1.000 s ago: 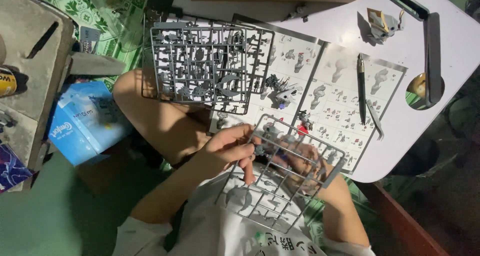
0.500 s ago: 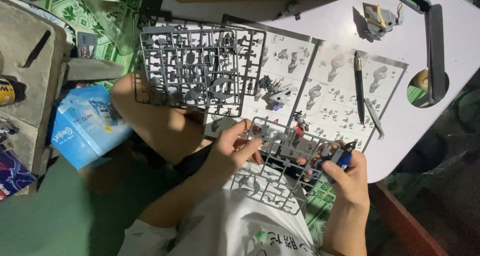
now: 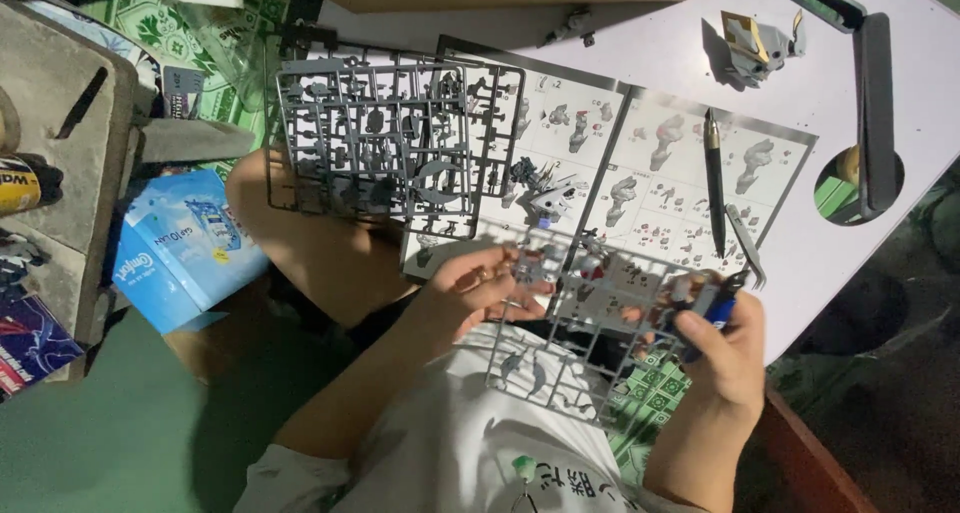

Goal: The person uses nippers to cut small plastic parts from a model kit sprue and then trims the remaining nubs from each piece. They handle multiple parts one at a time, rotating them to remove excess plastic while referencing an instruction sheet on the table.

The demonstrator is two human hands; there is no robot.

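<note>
The left hand pinches the left edge of a grey model-kit parts frame, held over the lap just near of the white table, while the right hand is closed around blue-handled nippers at the frame's right edge. Whether the blades are open or biting cannot be told, since fingers and frame bars hide them. The frame is thin and held only at its two ends, so it could flex as the blades press and a small part may snap off crooked or drop into the lap (hard to find against the patterned cloth below). A second, larger parts frame overhangs the table's left edge above the knee and looks easy to knock off. The hobby knife and tweezers lie on the instruction sheet just far of the right hand, where a careless lift could catch them.
</note>
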